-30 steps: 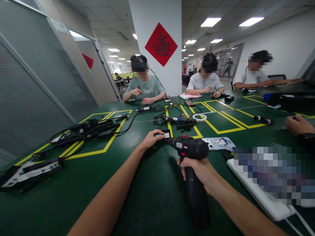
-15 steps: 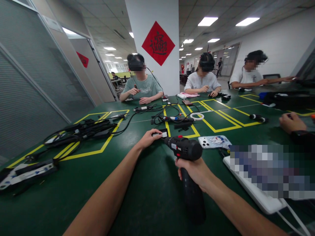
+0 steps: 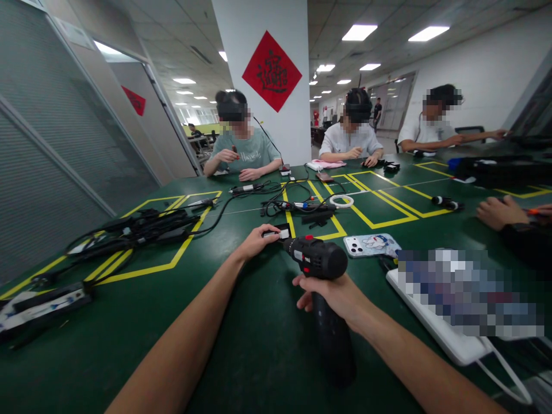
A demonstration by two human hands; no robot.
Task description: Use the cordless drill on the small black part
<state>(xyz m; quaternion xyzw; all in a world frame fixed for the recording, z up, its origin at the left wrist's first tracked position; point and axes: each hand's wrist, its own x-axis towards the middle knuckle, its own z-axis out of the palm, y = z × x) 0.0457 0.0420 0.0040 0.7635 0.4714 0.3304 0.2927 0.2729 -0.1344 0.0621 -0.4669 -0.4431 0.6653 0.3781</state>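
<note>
My right hand point(image 3: 325, 290) is wrapped around the grip of a black cordless drill point(image 3: 317, 257) with red details. Its index and other fingers stick out partly on the left side of the handle. The chuck points away and to the left, and its tip is close to a small black piece with a white part point(image 3: 284, 233). On that piece rest the fingers of my left hand point(image 3: 257, 241), bent and pressing it against the green table. Whether the bit touches the piece is too small to tell.
A phone point(image 3: 371, 245) lies right of the drill, near a white device point(image 3: 435, 316) with cables. Black cables and parts point(image 3: 146, 230) cover the left side. A white ring point(image 3: 341, 200) lies beyond. Three people sit opposite; another person's hand point(image 3: 502, 213) is at right.
The view has shifted slightly. My right hand's fingers have loosened and spread from the drill's handle. My left hand stays on the small black piece.
</note>
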